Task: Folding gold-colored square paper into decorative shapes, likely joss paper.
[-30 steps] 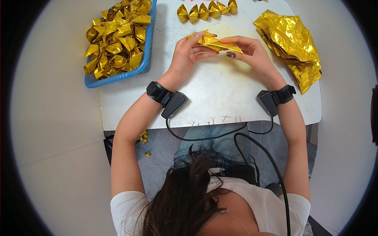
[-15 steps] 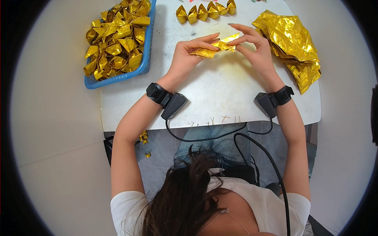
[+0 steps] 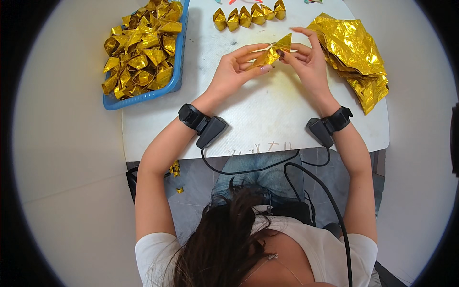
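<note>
Between my two hands is a folded piece of gold foil paper point(image 3: 268, 56), raised a little over the white table point(image 3: 267, 115) with its pointed end up and to the right. My left hand point(image 3: 233, 71) pinches its lower left part, thumb in front and fingers behind. At the upper right part, my right hand point(image 3: 311, 61) grips it between thumb and fingers, the index finger lifted away. Beyond the hands stands a row of several folded gold paper ingots point(image 3: 245, 17). To the right lies a stack of gold foil sheets point(image 3: 354, 45).
A blue plastic basket point(image 3: 178, 67) heaped with gold paper ingots point(image 3: 143, 52) stands at the left. Black cables point(image 3: 334, 201) run from the wrist devices point(image 3: 212, 131) across the table's near edge. Small gold scraps point(image 3: 175, 168) lie on the floor below.
The foil piece has turned from nearly flat to steeply tilted, its point now upward. Both thumbs have come round to its near side.
</note>
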`<state>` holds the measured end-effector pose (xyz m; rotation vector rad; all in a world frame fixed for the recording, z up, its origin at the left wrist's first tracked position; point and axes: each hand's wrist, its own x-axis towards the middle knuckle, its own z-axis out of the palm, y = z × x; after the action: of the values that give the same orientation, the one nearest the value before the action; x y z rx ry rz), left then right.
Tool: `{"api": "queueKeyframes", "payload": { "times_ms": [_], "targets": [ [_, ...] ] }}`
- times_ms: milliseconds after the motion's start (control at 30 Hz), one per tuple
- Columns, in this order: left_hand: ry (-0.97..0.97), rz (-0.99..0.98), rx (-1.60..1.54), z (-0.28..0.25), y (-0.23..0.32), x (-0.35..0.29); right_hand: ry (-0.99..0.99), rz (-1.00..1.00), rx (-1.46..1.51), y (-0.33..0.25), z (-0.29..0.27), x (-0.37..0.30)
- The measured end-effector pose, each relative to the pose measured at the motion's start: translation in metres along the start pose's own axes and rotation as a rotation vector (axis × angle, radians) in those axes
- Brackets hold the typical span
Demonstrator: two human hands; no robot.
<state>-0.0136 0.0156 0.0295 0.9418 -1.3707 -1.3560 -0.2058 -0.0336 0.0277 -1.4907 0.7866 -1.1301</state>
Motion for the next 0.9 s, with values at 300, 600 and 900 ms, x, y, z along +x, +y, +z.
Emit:
{"api": "queueKeyframes", "payload": {
  "times_ms": [300,600,900],
  "targets": [
    [0.122,-0.046,-0.285,-0.010,-0.018,0.005,-0.081,0.048,-0.047,0.002,-0.001,0.001],
    [0.040,-0.127,-0.450,-0.007,-0.004,0.002,-0.023,-0.004,-0.109,0.005,-0.008,0.004],
    [0.048,0.092,0.030,-0.005,-0.006,0.000,-0.170,0.015,-0.196,0.004,-0.006,0.003]
  ]
}}
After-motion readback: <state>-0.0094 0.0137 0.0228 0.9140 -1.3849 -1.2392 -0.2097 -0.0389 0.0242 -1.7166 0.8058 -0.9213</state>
